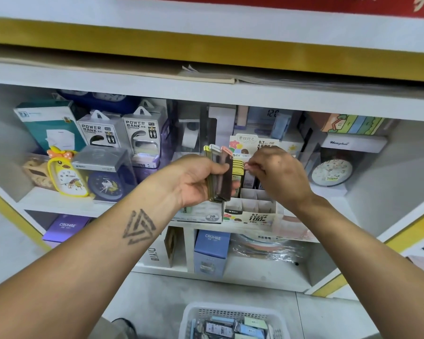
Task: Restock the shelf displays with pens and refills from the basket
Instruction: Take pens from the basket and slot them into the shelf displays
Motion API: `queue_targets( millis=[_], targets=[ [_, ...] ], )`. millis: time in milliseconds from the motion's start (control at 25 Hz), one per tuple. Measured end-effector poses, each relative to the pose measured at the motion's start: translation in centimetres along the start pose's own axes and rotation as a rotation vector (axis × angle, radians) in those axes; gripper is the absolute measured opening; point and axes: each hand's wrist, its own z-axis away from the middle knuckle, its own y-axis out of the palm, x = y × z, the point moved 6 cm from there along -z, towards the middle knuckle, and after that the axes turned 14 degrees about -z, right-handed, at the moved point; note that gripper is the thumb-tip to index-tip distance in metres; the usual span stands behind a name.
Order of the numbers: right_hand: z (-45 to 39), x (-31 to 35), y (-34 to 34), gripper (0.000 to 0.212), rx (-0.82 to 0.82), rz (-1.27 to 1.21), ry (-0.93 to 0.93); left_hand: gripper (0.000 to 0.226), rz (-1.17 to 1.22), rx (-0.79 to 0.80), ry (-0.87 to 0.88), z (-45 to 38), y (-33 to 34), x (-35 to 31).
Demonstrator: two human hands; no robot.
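Below, basket (233,311) of refills; left hand (196,179) gripping refill cases (219,172) (upright), right hand (277,174) pinching one at display box (252,206).

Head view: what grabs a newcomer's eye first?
The two hands at centre: the left hand grips a stack of slim refill cases, while the right hand pinches one over the compartmented display box on the shelf. Next, the yellow duck clock at left and the white basket on the floor below.

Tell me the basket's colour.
White, with perforated walls; the basket shows in the head view, bottom centre.
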Motion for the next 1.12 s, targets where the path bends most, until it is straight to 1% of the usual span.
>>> queue_targets(
  millis=[80, 120, 160, 200, 240, 280, 320, 360, 400, 480, 600, 680, 760, 800, 920, 1040, 1120],
  targets=[
    [0.1, -0.2, 0.1, 0.018, 0.01, 0.095, 0.003, 0.023, -0.017, 0.01, -0.002, -0.1, 0.2, 0.1],
    [0.1, -0.4, -0.2, 0.021, -0.005, 0.081, 0.021, 0.026, -0.028, 0.017, 0.001, -0.2, 0.3, 0.2],
    [0.0, -0.4, -0.6, 0.021, -0.036, -0.004, 0.049, 0.027, -0.036, 0.024, 0.008, -0.2, 0.5, 0.2],
    [-0.1, -0.5, -1.0, 0.02, -0.063, -0.164, 0.122, 0.026, -0.041, 0.029, 0.018, -0.2, 0.6, 0.2],
    [-0.2, -0.8, -1.3, 0.019, -0.074, -0.403, 0.246, 0.025, -0.046, 0.033, 0.026, -0.2, 0.8, 0.2],
    [0.0, -0.9, -1.2, 0.017, -0.052, -0.678, 0.377, 0.023, -0.051, 0.036, 0.029, -0.2, 1.1, 0.2],
    [0.3, -0.7, -1.1, 0.015, -0.017, -0.894, 0.473, 0.02, -0.06, 0.037, 0.03, -0.2, 1.3, 0.3],
    [0.6, -0.3, -1.1, 0.013, 0.017, -1.005, 0.517, 0.019, -0.068, 0.038, 0.031, -0.1, 1.5, 0.3],
    [0.8, 0.1, -1.1, 0.013, 0.043, -1.044, 0.534, 0.02, -0.073, 0.043, 0.033, 0.0, 1.7, 0.4],
    [1.1, 0.2, -1.7, 0.015, 0.026, -1.078, 0.554, 0.024, -0.079, 0.05, 0.035, 0.0, 2.1, 0.3],
    [1.1, -0.7, -3.5, 0.012, -0.061, -1.08, 0.56, 0.015, -0.083, -0.016, 0.043, -0.1, 1.3, -0.1],
    [1.3, -1.1, -4.5, 0.009, -0.054, -0.995, 0.532, 0.011, -0.068, -0.081, 0.037, -0.2, 0.4, -0.3],
    [1.7, -1.3, -4.8, 0.006, -0.014, -0.856, 0.494, 0.008, -0.057, -0.106, 0.031, -0.2, -0.1, -0.3],
    [1.8, -1.3, -4.7, 0.005, 0.015, -0.797, 0.484, 0.009, -0.053, -0.101, 0.02, -0.1, -0.1, -0.2],
    [1.8, -1.2, -3.9, 0.014, 0.076, -0.726, 0.459, 0.015, -0.045, -0.062, -0.002, 0.2, 0.2, -0.1],
    [1.3, -1.1, -3.6, 0.013, 0.018, -0.683, 0.373, 0.023, -0.029, -0.05, 0.009, 0.1, 0.2, -0.2],
    [0.9, -0.8, -3.7, 0.011, -0.05, -0.528, 0.276, 0.025, -0.027, -0.047, 0.006, 0.1, 0.1, -0.1]
  ],
)
